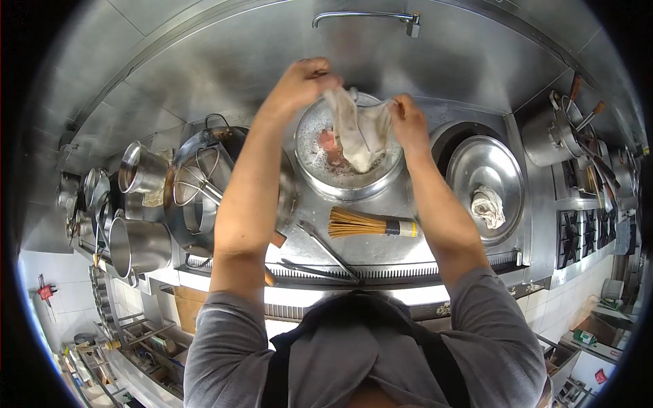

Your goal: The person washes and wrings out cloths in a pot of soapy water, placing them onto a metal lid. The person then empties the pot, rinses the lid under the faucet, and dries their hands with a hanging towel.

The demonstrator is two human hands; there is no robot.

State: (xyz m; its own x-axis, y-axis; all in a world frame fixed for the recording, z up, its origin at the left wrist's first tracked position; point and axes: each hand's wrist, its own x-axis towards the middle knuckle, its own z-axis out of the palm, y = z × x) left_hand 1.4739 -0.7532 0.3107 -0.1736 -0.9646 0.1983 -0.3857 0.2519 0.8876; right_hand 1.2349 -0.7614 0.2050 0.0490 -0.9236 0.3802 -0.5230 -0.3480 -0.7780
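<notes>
A wet, off-white cloth (359,129), sagging like a pouch, hangs between my two hands over a round metal pot (348,193). My left hand (311,78) pinches its upper left edge, with the fingers closed and slightly blurred. On the other side my right hand (410,124) grips the cloth's right corner, a little lower. Foamy liquid fills the pot, and something pinkish-red (330,143) shows in it at the left. Whether the cloth's lower tip touches the liquid I cannot tell.
A bamboo brush (371,224) and metal tongs (326,248) lie in front of the pot. To the right, a steel tray (484,160) holds a crumpled cloth (488,207). Left stand a wok (180,224) with strainers and a deep pot (139,246). A faucet (367,15) is on the back wall.
</notes>
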